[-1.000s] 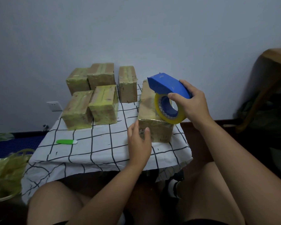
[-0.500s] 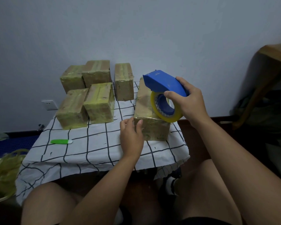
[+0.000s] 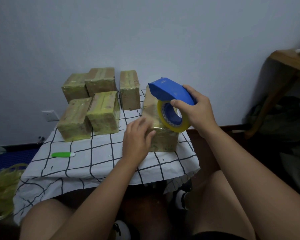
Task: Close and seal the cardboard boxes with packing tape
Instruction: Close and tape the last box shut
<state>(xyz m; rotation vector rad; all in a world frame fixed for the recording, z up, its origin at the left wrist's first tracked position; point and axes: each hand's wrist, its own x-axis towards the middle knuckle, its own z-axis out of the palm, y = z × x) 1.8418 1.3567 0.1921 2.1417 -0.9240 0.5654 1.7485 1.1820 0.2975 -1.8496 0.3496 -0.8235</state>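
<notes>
A taped cardboard box [image 3: 164,141] stands at the right of a small table covered with a black-and-white grid cloth [image 3: 93,161]. My right hand [image 3: 196,111] grips a blue tape dispenser [image 3: 170,91] with a yellow roll [image 3: 173,120] over the box's near top edge. Against the box's near left corner lies my left hand [image 3: 137,139], its fingers straight over the top edge. Several other taped boxes [image 3: 87,111] are grouped at the back left.
A green-handled cutter [image 3: 62,154] lies on the cloth at the front left. A heap of yellowish tape waste [image 3: 2,189] sits on the floor at the left. A wooden table [image 3: 287,66] and dark bags fill the right side. My knees are under the table's front edge.
My left hand has slid up from the box's front face onto its near top corner. The dispenser has stayed over the box, shifting only slightly.
</notes>
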